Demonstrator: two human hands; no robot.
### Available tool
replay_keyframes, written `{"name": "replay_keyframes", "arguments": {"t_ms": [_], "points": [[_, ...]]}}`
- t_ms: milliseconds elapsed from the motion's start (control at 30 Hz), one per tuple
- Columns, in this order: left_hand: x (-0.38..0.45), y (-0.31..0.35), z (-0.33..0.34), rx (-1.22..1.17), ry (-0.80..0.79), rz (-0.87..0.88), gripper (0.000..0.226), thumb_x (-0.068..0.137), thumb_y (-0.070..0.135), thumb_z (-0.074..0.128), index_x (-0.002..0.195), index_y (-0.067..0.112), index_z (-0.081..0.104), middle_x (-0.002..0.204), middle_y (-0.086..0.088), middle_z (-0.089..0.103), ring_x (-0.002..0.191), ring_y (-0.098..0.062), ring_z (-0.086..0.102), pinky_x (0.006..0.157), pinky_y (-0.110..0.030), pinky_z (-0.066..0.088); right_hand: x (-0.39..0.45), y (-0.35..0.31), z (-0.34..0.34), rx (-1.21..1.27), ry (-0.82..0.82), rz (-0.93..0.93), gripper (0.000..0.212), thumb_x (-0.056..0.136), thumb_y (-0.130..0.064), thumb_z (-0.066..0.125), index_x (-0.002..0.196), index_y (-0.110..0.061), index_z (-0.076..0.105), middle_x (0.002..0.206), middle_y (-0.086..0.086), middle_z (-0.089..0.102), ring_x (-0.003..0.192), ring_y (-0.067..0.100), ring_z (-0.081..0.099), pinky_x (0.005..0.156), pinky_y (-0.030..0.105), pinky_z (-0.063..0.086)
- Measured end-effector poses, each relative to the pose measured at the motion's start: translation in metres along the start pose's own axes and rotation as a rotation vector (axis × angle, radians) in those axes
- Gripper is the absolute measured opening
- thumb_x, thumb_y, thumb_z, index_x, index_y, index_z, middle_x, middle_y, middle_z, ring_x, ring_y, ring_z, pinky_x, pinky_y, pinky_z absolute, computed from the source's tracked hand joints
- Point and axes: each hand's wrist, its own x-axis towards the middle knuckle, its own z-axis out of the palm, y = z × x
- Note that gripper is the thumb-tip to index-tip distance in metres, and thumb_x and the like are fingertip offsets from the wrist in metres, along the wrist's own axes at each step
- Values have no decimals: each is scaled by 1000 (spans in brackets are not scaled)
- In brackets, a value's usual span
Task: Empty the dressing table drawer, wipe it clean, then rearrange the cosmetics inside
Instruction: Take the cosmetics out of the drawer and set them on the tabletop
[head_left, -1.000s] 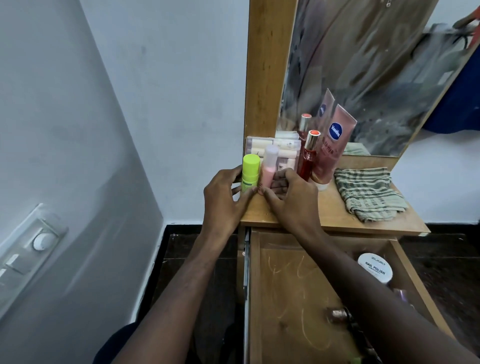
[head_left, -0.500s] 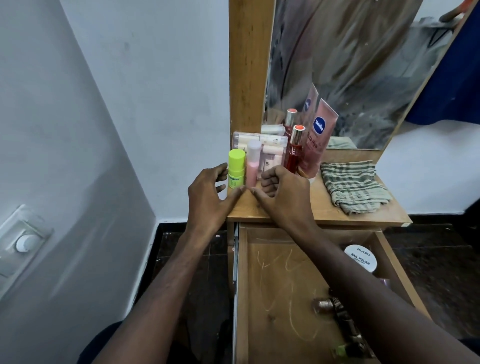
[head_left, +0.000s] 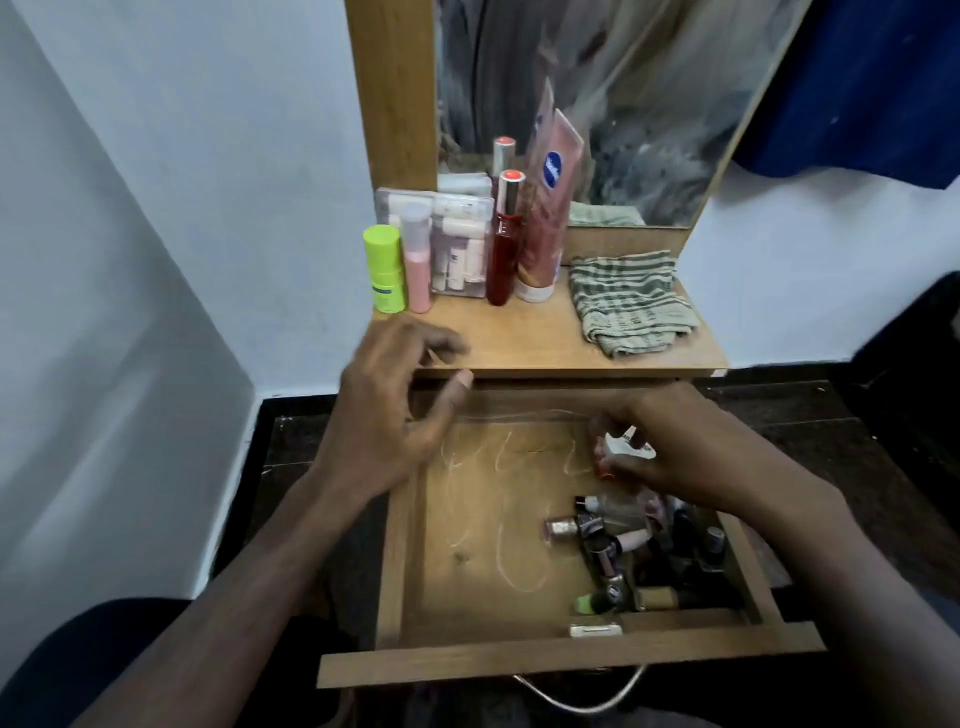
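Emptying half done: bottles (head_left: 452, 249) up on tabletop (head_left: 524, 338), pile (head_left: 639, 551) left in drawer (head_left: 467, 545), right hand (head_left: 670, 447) clamped on white jar (head_left: 626, 449), left hand (head_left: 395, 410) loose, empty, cloth (head_left: 628, 301) untouched.

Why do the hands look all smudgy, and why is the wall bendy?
Head view: the left hand and right hand are smeared by motion blur, so the small white thing the right grips is unclear; the wide lens curves the edges; the lime-green bottle stays sharp.

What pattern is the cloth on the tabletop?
Green and beige checks on the cloth, head view.
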Motion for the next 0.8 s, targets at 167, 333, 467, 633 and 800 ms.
{"name": "replay_keyframes", "arguments": {"t_ms": [167, 333, 467, 633, 800], "points": [[-14, 3, 40, -206, -797, 1, 38, 98, 35, 76, 133, 32, 64, 124, 17, 59, 109, -5, 62, 87, -33, 58, -19, 9, -5, -126, -190, 157, 41, 86, -43, 76, 122, -38, 56, 119, -4, 64, 107, 26, 67, 86, 42, 58], [-17, 5, 60, -190, -1136, -68, 67, 91, 46, 80, 151, 40, 49, 137, 18, 50, 113, -1, 58, 97, -31, 55, -31, 4, 7, -162, -382, 179, 73, 83, -24, 75, 143, -37, 36, 130, 6, 54, 115, 34, 59, 92, 46, 55], [-15, 6, 65, -159, -1185, -72, 82, 85, 47, 86, 155, 46, 42, 138, 19, 48, 115, -3, 57, 98, -32, 55, -32, -10, 10, -264, -451, 170, 105, 76, -14, 83, 155, -40, 20, 143, 13, 44, 122, 36, 57, 92, 44, 54], [-21, 8, 68, -173, -1208, -28, 82, 80, 49, 89, 150, 49, 46, 136, 19, 52, 119, -4, 56, 100, -34, 54, -28, -13, 18, -250, -469, 117, 118, 67, -9, 90, 158, -32, 19, 143, 21, 43, 121, 38, 58, 93, 43, 57], [-26, 8, 63, -244, -1233, -66, 72, 78, 43, 93, 140, 42, 57, 124, 16, 55, 104, -3, 61, 90, -31, 57, -7, -5, 29, -104, -418, -46, 93, 65, -35, 96, 141, -37, 44, 133, 4, 55, 121, 28, 57, 96, 35, 50]]}}
